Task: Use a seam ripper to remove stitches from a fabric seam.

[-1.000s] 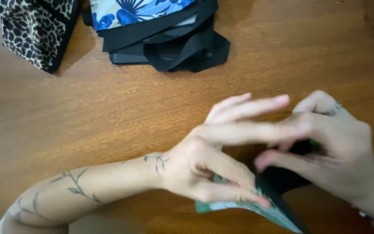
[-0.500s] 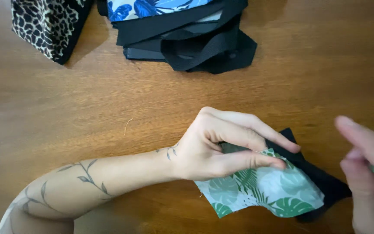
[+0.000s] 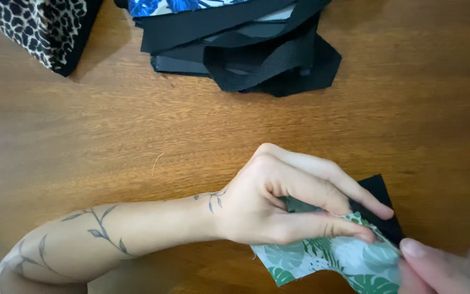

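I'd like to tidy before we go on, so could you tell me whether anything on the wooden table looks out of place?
Only a short pale loose thread lying alone on the brown wooden table, left of the left hand, which pins the green leaf-print fabric piece. Nothing looks spilled or damaged.

Green leaf-print fabric piece (image 3: 344,261), black backing, flat on wooden table.

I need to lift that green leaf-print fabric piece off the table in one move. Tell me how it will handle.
The leaf-print fabric piece will likely be floppy: it already bends under the left hand. It looks thin and flat, so probably light, and it won't roll. Its black backing may slide on the smooth wooden table, so pinch an edge, as the right hand seems to.
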